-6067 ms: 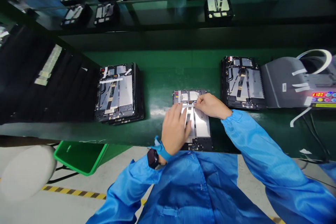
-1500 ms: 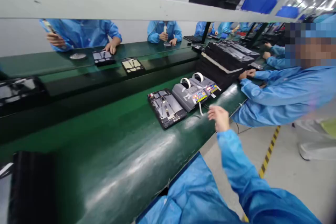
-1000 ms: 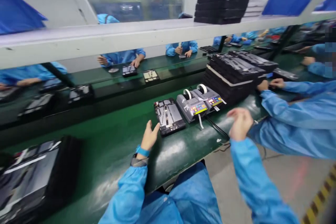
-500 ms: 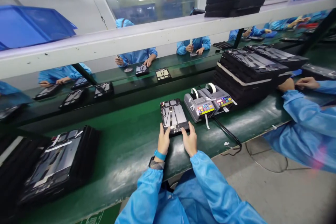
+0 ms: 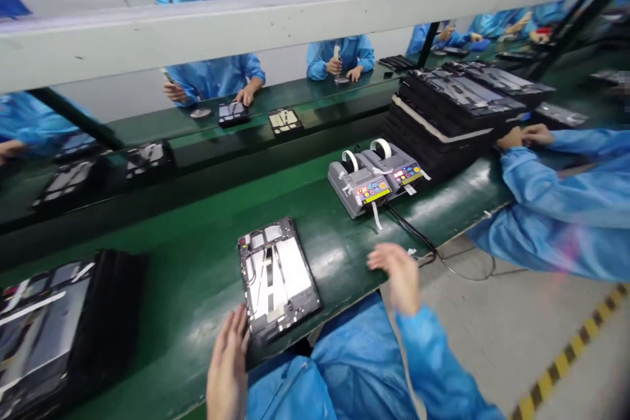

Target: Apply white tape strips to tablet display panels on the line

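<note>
An opened tablet [image 5: 279, 272], its battery and internal cables exposed, lies flat on the green bench in front of me. My left hand [image 5: 229, 361] is at its lower left edge with fingers stretched out, gripping nothing; whether the fingertips touch the edge I cannot tell. To the right of the tablet, my right hand [image 5: 398, 274] hovers over the bench's front edge, apart from it, fingers extended and empty. Two grey tape dispensers [image 5: 367, 190] stand beyond my right hand, short strips of white tape hanging from their fronts.
A stack of opened tablets in black trays [image 5: 44, 328] is at the left. A taller stack [image 5: 457, 95] rises behind the dispensers, near a co-worker's sleeve [image 5: 556, 177]. Other people work across the line beneath a white shelf [image 5: 197, 36]. Black cables [image 5: 413, 231] run over the bench edge.
The tablet has come nearer and to the left. My right hand has let go of it and moved right, while my left hand has opened beside its edge. The camera view has shifted.
</note>
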